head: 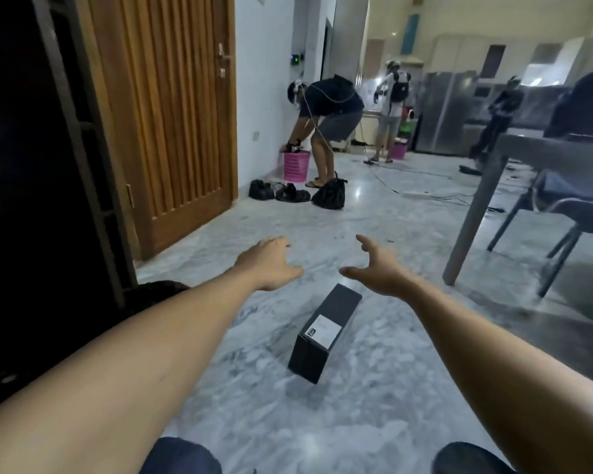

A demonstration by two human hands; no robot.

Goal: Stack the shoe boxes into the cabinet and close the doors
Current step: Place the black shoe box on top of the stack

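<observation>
Head view, looking down and forward over a marble floor [374, 422]. I see both bare forearms extended ahead. The left hand [266, 263] is held palm down with fingers and thumb spread, gripping nothing. The right hand [379, 268] is likewise empty, its thumb and fingers splayed apart in a wide claw, the thumb pointing toward the left hand. The two hands are near each other but apart, with floor visible between them.

A black shoe box [324, 331] lies on the floor just below and between the hands in the picture, nearer the right one; neither hand touches it. It appears tilted, with its near corner lowest, and it bears a white label [324, 330] on the face turned upward. Whether it rests flat on the floor I cannot tell.

At far left stands a dark cabinet [31, 165], its interior too dark to read. Beside it is a ribbed wooden door [172, 114]. At right a grey table [541, 159] shows one leg reaching the floor, with a chair [562, 213] behind it.

In the background a person [326, 111] bends over a pink basket [297, 165], with black bags [329, 195] on the floor nearby. Two further people stand farther back beside steel appliances; details there are blurred. My knees [182, 456] show at the bottom edge.
</observation>
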